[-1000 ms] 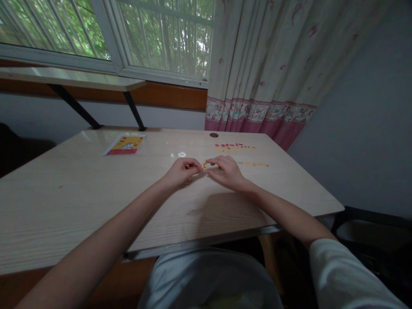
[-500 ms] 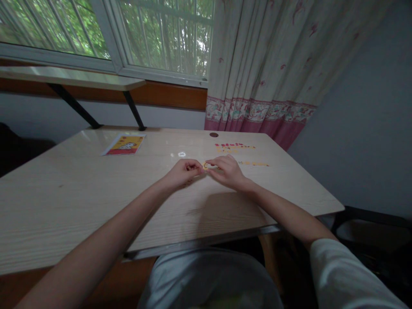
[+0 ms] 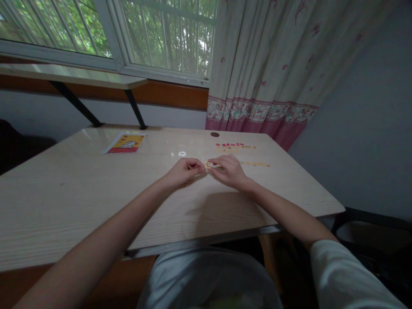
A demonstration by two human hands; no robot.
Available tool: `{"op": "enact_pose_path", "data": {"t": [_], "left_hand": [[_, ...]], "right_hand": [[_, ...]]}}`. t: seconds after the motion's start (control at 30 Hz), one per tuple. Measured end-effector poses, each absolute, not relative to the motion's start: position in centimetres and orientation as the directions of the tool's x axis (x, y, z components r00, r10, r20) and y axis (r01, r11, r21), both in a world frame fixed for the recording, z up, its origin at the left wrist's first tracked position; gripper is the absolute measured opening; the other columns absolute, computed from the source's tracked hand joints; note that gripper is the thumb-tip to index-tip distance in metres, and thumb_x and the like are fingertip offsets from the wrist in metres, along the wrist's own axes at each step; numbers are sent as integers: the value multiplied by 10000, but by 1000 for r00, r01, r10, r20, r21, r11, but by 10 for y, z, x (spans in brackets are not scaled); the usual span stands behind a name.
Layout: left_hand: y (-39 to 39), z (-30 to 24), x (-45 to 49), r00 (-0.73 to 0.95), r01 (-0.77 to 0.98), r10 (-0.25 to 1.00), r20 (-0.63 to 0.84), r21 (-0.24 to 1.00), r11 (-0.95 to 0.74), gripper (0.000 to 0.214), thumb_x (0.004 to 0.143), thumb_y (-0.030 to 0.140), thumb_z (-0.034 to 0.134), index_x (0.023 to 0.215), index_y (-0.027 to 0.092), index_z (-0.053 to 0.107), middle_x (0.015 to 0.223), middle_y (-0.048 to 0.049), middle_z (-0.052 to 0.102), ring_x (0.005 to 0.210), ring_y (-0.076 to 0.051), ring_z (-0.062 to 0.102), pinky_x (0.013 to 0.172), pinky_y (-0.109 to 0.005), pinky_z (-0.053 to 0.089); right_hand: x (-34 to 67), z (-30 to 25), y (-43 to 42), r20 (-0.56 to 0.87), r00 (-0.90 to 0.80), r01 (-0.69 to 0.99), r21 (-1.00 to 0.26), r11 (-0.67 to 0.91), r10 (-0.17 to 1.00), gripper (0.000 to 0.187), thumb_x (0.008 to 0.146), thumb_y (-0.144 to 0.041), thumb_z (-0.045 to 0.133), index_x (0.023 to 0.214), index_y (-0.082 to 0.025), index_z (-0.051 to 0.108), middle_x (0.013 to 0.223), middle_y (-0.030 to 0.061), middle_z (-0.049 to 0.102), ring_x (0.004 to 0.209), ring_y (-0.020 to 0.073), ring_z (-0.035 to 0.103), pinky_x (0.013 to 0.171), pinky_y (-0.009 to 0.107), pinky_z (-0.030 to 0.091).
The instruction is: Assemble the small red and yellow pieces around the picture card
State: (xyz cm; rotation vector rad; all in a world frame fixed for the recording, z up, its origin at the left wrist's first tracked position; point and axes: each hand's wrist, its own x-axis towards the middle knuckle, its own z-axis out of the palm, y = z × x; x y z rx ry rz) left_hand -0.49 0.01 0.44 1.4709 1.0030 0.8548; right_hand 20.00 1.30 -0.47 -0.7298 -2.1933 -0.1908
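Both hands meet in the middle of the wooden desk (image 3: pixel 96 193). The right hand (image 3: pixel 227 170) pinches a small yellow piece (image 3: pixel 210 164) with its thumb and first finger, low down and just above the desk top. The left hand (image 3: pixel 183 171) has its fingers curled in, and the tips sit just beside the piece's left end. I cannot tell if they grip it too.

The piece is tiny and thin. I think it could slip out of the pinch, or bend if the two hands pull apart.

Just to the right lies a row of yellow pieces (image 3: pixel 255 164). A bit farther back is a row of red pieces (image 3: pixel 234 146). The right wrist is near the yellow row. A sideways bump could push those little pieces out of line.

A picture card (image 3: pixel 125 143) lies well apart, at the far left of the desk, out of harm's way.
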Motion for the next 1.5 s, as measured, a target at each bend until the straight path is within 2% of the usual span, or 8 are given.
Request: {"op": "enact_pose_path", "data": {"t": [0.2,0.4,0.63,0.73,0.9,1.07,1.3,1.5], "left_hand": [[7,0,-7,304,171,947,102,972,-160,211,681,342,668,726,140,631,503,34,508,409,-62,402,404,-193,284],[15,-4,-18,246,400,953,177,877,-266,228,737,355,582,767,142,661,596,-1,579,512,-104,468,480,-221,351],[23,-2,-35,472,746,813,341,336,-574,206,794,267,510,773,158,684,712,-69,648,733,-192,538,687,-300,407],[21,1,-36,520,770,791,323,224,-597,203,805,260,499,783,162,675,740,-79,654,787,-218,537,698,-308,410],[19,4,-36,525,780,790,317,193,-595,213,823,260,485,787,159,668,750,-88,660,794,-228,530,695,-315,411],[21,2,-37,519,786,796,312,194,-588,225,833,271,480,797,161,672,758,-87,663,809,-228,534,704,-313,411],[21,3,-36,509,782,798,323,213,-586,224,834,277,491,790,154,673,762,-94,662,802,-225,538,716,-318,411],[22,3,-38,502,787,803,322,215,-578,228,829,278,481,789,165,675,754,-81,660,787,-220,533,718,-321,410]], "right_hand": [[202,-6,15,751,-506,554,-96,827,425,243,881,-367,568,1010,-184,665,867,53,717,783,153,629,717,303,380],[203,-6,17,740,-503,581,-94,808,447,263,888,-392,555,1038,-206,667,892,50,718,811,154,630,746,307,375],[222,2,38,732,-453,662,-105,742,508,263,880,-374,562,1030,-185,667,918,62,713,848,171,631,807,322,384],[251,2,62,698,-342,765,-182,618,629,275,864,-368,573,1033,-174,671,893,71,704,796,181,619,790,332,399],[310,-9,100,535,-155,887,-294,356,830,294,825,-345,584,1011,-147,696,925,98,700,773,188,605,731,304,432],[341,-17,112,393,-65,924,-324,204,917,345,821,-388,578,1048,-160,702,968,96,704,793,191,618,722,290,449],[342,-25,116,283,-77,947,-278,158,956,337,817,-388,589,1050,-175,709,988,95,710,833,201,638,746,294,461],[346,-25,118,310,-131,954,-220,205,942,263,827,-313,558,976,-178,728,969,85,715,824,194,636,749,285,459]]}}
